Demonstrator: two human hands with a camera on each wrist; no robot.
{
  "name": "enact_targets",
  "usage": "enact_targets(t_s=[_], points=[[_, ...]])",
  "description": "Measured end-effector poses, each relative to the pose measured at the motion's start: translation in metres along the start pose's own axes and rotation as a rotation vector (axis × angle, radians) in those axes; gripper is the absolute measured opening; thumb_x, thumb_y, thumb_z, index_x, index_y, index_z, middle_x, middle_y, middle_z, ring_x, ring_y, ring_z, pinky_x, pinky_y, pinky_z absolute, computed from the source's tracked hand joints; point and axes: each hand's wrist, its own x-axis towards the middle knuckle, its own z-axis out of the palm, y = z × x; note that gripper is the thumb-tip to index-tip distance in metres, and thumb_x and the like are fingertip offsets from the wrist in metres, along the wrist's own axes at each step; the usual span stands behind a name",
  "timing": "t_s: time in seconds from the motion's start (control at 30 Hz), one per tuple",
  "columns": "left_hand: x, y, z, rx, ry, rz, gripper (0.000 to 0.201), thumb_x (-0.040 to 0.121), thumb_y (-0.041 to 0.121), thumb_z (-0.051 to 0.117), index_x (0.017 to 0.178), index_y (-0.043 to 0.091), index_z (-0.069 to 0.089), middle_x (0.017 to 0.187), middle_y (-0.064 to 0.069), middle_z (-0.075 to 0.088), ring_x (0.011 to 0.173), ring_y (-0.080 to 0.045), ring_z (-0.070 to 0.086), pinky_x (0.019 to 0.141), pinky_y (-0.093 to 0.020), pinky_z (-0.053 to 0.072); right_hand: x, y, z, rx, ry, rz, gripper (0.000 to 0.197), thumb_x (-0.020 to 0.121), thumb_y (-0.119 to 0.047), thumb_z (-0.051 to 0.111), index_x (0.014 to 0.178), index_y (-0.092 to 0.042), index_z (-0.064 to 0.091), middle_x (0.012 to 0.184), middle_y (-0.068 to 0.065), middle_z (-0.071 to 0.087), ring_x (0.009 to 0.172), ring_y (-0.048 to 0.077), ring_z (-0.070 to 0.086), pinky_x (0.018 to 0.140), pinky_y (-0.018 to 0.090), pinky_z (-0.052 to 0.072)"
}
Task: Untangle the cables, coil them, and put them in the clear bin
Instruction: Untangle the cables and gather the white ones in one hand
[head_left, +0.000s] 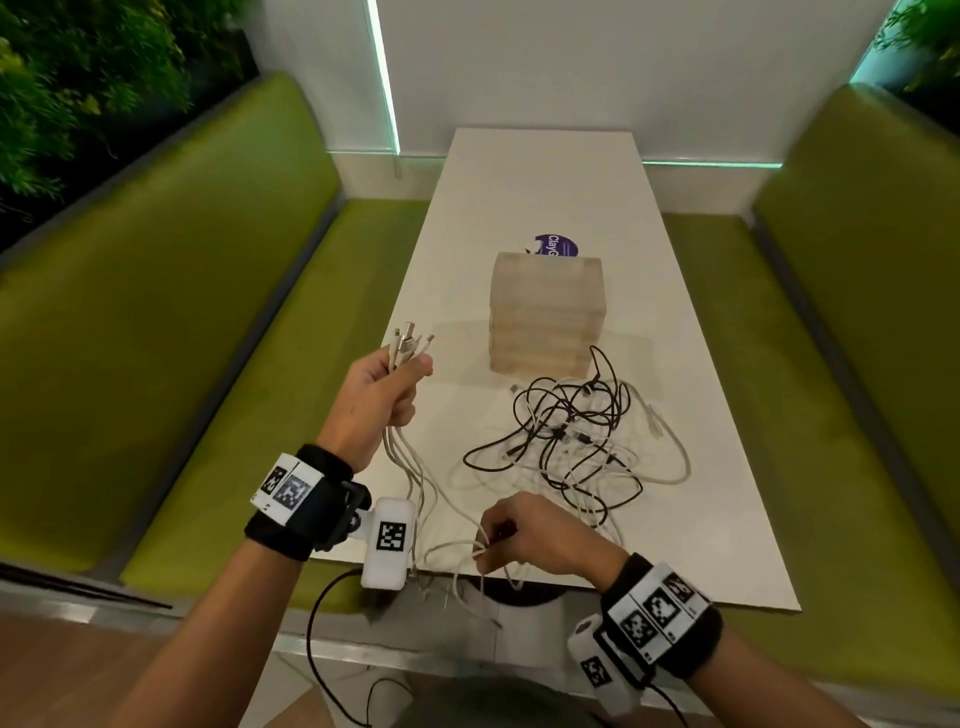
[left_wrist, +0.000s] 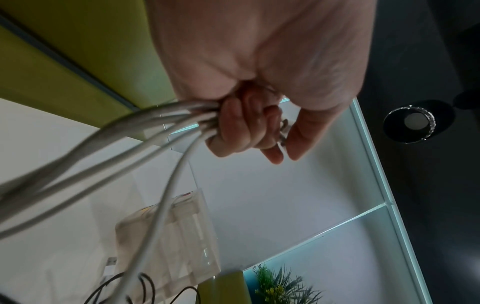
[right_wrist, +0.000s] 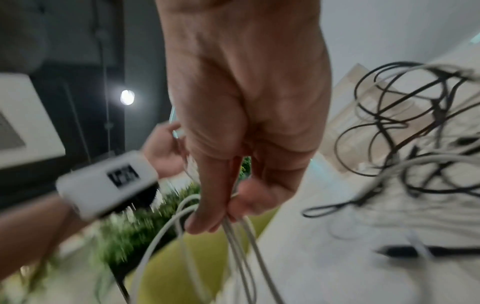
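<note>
Left hand (head_left: 382, 397) grips the white cables (head_left: 410, 467) at their plugs; strands run toward 5 o'clock to right hand (head_left: 524, 535), fingers pinching them. Clear bin (head_left: 548, 312) at 12 on counter (head_left: 701, 415).

Two hands (head_left: 384, 400) are seen, one clear bin (head_left: 545, 317), one tangled cable pile (head_left: 571, 441), and two green benches (head_left: 171, 364).

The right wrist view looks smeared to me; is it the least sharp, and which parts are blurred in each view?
Yes. Right wrist view: strong motion blur on the black cables and the plants; the right hand stays fairly clear. Left wrist view: the white cables near the lens are soft. Head view: mostly sharp, with edges bent by the wide lens.
</note>
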Motion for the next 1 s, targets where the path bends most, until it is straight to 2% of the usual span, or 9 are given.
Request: enact_targets(t_s=[0.1, 0.23, 0.4, 0.47, 0.57, 0.67, 0.8, 0.9, 1.0], points=[[-0.004, -0.008, 0.007, 0.054, -0.037, -0.039, 0.020, 0.094, 0.009, 0.055, 0.074, 0.005, 0.052, 0.049, 0.010, 0.027, 0.043, -0.008, 0.019, 0.041, -0.020, 0.019, 0.006, 0.018, 0.013, -0.108, -0.034, -0.009, 0.017, 0.072, -0.010, 0.077, 0.077, -0.024, 0.067, 0.093, 0.008, 0.071, 0.082, 0.016, 0.066, 0.076, 0.029, 0.052], [-0.014, -0.024, 0.013, 0.090, -0.097, -0.071, 0.007, 0.094, 0.007, 0.055, 0.089, 0.002, 0.053, 0.051, 0.008, 0.028, 0.044, -0.008, 0.020, 0.041, -0.019, 0.021, 0.004, 0.031, 0.013, -0.137, -0.144, 0.006, 0.046, 0.080, -0.011, 0.070, 0.124, -0.021, 0.059, 0.104, -0.003, 0.071, 0.082, 0.006, 0.064, 0.075, 0.014, 0.049], [-0.017, -0.027, 0.010, 0.079, -0.086, -0.094, 0.015, 0.093, 0.005, 0.054, 0.079, 0.005, 0.050, 0.051, 0.009, 0.027, 0.044, -0.009, 0.019, 0.041, -0.019, 0.020, 0.003, 0.052, -0.011, 0.083, 0.109, 0.099, 0.024, 0.090, -0.008, 0.060, 0.113, -0.011, 0.063, 0.091, 0.002, 0.061, 0.065, 0.012, 0.063, 0.054, 0.022, 0.052], [-0.017, -0.025, 0.010, 0.071, -0.077, -0.099, 0.021, 0.093, 0.004, 0.054, 0.073, 0.007, 0.049, 0.051, 0.010, 0.027, 0.044, -0.009, 0.018, 0.041, -0.019, 0.020, 0.005, 0.063, -0.016, -0.045, 0.157, 0.118, 0.023, 0.089, -0.011, 0.061, 0.112, -0.013, 0.066, 0.097, 0.000, 0.063, 0.070, 0.005, 0.058, 0.061, 0.019, 0.049], [-0.017, -0.023, 0.013, 0.062, -0.080, -0.097, 0.021, 0.094, 0.004, 0.053, 0.073, 0.008, 0.052, 0.050, 0.010, 0.027, 0.044, -0.009, 0.018, 0.041, -0.019, 0.020, 0.007, 0.071, -0.012, -0.201, 0.119, 0.130, 0.029, 0.089, -0.014, 0.062, 0.118, -0.015, 0.064, 0.108, 0.000, 0.064, 0.085, 0.005, 0.055, 0.075, 0.015, 0.042], [-0.017, -0.024, 0.016, 0.064, -0.088, -0.098, 0.021, 0.094, 0.005, 0.053, 0.073, 0.007, 0.053, 0.050, 0.009, 0.027, 0.045, -0.009, 0.019, 0.042, -0.019, 0.020, 0.011, 0.069, 0.000, -0.269, 0.089, 0.139, 0.036, 0.090, -0.018, 0.062, 0.125, -0.018, 0.058, 0.115, 0.002, 0.060, 0.094, 0.011, 0.054, 0.087, 0.024, 0.045], [-0.017, -0.025, 0.017, 0.061, -0.085, -0.108, 0.023, 0.095, 0.006, 0.052, 0.072, 0.009, 0.055, 0.050, 0.009, 0.028, 0.045, -0.009, 0.019, 0.042, -0.019, 0.021, 0.014, 0.062, 0.015, -0.262, -0.029, 0.152, 0.034, 0.091, -0.019, 0.059, 0.124, -0.021, 0.058, 0.113, -0.001, 0.061, 0.095, 0.011, 0.056, 0.080, 0.017, 0.041], [-0.018, -0.024, 0.015, 0.070, -0.077, -0.107, 0.022, 0.095, 0.006, 0.052, 0.073, 0.008, 0.055, 0.051, 0.010, 0.028, 0.045, -0.009, 0.019, 0.042, -0.019, 0.021, 0.011, 0.059, 0.014, -0.479, -0.166, 0.179, 0.030, 0.088, -0.025, 0.061, 0.117, -0.020, 0.063, 0.118, 0.004, 0.063, 0.107, 0.019, 0.058, 0.081, 0.025, 0.043], [-0.018, -0.024, 0.011, 0.075, -0.061, -0.107, 0.023, 0.095, 0.006, 0.052, 0.073, 0.008, 0.056, 0.050, 0.010, 0.028, 0.044, -0.009, 0.020, 0.042, -0.019, 0.021, 0.003, 0.064, 0.002, -0.642, -0.119, 0.226, 0.032, 0.088, -0.021, 0.057, 0.120, -0.018, 0.061, 0.122, 0.007, 0.060, 0.113, 0.024, 0.055, 0.089, 0.030, 0.043]])
